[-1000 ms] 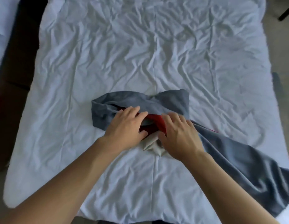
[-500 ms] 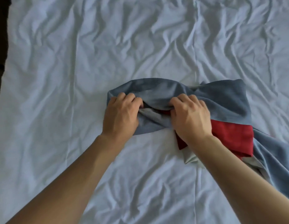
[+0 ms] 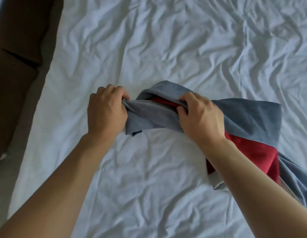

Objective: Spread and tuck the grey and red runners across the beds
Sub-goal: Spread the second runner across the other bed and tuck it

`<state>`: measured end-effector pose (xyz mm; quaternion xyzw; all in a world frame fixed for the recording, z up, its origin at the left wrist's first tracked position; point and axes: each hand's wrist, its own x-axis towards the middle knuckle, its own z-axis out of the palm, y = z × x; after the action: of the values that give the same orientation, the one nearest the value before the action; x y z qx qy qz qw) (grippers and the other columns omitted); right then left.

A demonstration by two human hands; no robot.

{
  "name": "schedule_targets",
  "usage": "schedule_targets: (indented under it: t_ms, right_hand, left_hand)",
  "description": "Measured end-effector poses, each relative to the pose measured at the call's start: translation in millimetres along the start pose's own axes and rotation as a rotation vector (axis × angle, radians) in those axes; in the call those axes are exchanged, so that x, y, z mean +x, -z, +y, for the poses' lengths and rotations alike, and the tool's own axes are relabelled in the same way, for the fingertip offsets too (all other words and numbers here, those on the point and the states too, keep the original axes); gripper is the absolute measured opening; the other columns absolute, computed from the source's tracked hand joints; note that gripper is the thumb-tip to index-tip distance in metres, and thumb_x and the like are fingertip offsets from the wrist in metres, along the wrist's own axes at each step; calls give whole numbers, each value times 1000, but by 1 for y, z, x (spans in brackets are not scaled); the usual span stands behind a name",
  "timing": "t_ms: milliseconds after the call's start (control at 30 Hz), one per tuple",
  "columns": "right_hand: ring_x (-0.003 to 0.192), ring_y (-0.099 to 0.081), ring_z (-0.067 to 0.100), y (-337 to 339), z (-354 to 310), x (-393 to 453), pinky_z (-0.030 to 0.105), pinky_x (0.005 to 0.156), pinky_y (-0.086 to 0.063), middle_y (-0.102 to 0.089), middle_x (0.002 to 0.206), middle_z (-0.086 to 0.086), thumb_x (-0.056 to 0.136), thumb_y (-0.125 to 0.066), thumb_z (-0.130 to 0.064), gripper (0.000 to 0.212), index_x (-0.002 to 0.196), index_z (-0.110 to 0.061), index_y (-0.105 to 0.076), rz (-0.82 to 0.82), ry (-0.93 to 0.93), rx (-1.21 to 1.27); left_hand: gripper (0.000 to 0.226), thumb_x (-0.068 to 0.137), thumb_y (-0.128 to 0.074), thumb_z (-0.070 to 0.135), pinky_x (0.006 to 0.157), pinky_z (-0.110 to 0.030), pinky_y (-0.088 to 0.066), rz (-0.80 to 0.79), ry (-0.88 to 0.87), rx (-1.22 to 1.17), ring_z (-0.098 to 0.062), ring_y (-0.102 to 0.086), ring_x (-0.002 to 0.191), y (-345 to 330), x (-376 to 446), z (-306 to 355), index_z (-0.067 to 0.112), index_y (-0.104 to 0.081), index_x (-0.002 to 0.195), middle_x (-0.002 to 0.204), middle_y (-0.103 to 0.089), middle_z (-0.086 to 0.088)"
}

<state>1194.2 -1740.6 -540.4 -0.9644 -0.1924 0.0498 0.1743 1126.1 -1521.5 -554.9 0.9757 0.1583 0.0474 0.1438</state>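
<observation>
Left hand (image 3: 105, 111): fingers curled, gripping the left end of the runner (image 3: 249, 117), knuckles up, thumb side toward the right. The cloth bunches where it leaves the fist.

Right hand (image 3: 201, 117): fingers and thumb pinch a fold of the same runner, to the right of the left hand. Both hands hold the cloth raised a little off the sheet (image 3: 149, 48); a short span of grey fabric runs between them, with slight sag.

Runner: grey outer face, red inner face. A strip of red shows in the opening between the hands, just under the far grey fold. Right of the right hand the grey lies flatter on the bed, with one squared corner pointing right. Nearer, under the right forearm, a larger red panel (image 3: 262, 157) is exposed, with a pale lining edge at its near side. More grey trails off toward the near right edge of view.

Runner sits mid-bed, right of centre, still bunched, not spread.

Sheet: white, heavily creased all over. Bed's left edge runs diagonally; beyond it, dark brown floor (image 3: 15, 83).
</observation>
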Motion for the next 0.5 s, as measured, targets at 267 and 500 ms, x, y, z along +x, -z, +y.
schedule_targets:
  t_ms: [267,500]
  right_hand:
    - [80,-62,27,11,-3,3,40,67,-50,-69,94,0,94,-52,-26,16,102,-18,-63,-57,-76,54]
    - [77,-56,20,24,11,8,33,63,-42,-67,93,-3,95,-50,-25,17,107,-21,-62,-81,-81,41]
  left_hand:
    - [43,71,-70,23,98,-38,-41,-116,-186,-94,-23,-58,101,-25,-35,74,19,-62,113,105,-63,0]
    - [6,82,-65,18,78,-37,-33,-25,-131,65,-23,-55,75,-28,-33,60,22,-68,79,71,-63,4]
